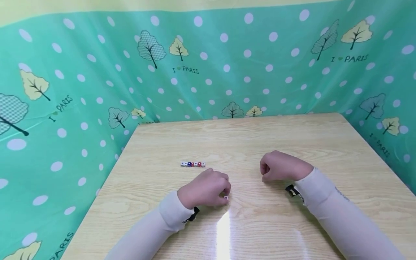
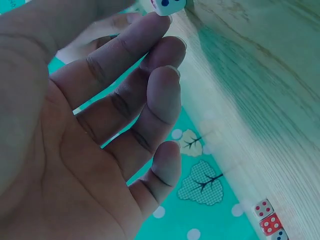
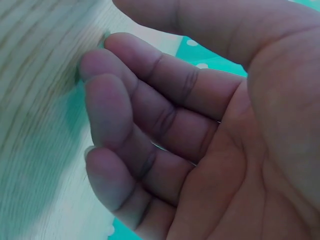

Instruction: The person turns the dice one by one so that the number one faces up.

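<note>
Between the thumb and index finger of my left hand [image 1: 205, 188] I pinch a small white die [image 2: 169, 6] with a blue pip showing. In the head view only a sliver of this die is visible at the fingertips, low over the table. My right hand [image 1: 282, 167] is to the right over the table, its fingers loosely bent and nothing between them; a gap parts thumb and index finger in the right wrist view. Beyond my left hand lies a straight row of several small dice [image 1: 193, 164], white, blue and red, touching end to end.
The light wood-grain table [image 1: 247, 137] has its far edge against a green dotted curtain [image 1: 208, 72] printed with trees, which also hangs at both sides. Bright light reflects off the tabletop near the front. Each wrist wears a dark strap.
</note>
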The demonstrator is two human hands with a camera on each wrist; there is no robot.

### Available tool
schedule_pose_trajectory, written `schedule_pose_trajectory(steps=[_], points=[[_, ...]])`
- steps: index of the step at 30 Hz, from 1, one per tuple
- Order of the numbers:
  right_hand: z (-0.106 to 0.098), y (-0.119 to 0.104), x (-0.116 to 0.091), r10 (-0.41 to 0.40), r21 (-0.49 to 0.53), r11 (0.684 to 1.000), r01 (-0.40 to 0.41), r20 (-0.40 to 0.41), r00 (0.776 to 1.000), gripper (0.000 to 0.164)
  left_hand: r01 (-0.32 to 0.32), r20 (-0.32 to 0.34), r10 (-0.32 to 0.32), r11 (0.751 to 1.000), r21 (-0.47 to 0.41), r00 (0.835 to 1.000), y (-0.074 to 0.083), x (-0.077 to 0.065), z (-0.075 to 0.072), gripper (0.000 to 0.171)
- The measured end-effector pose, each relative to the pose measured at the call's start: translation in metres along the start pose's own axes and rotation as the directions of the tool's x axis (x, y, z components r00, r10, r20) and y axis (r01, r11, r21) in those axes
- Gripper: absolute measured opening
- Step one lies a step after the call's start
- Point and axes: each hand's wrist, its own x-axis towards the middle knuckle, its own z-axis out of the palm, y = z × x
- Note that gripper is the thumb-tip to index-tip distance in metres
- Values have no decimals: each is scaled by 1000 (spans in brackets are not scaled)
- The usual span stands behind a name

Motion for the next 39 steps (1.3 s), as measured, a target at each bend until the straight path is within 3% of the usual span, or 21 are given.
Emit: schedule_pose_trajectory(steps=[9, 21, 39], points=[[-4, -4, -1, 8, 4, 1000, -8, 13, 1000, 12, -2, -43, 2, 1000, 15, 999, -6, 0, 1, 4], [0, -2, 1, 6, -10, 1000, -6, 2, 1000, 13, 95, -76, -98, 995, -37, 992, -23, 3, 5, 6], [0, -1, 0, 8, -18, 1000, -8, -7, 1000, 15, 223, -150, -217, 975, 24, 965, -58, 6, 10, 4]])
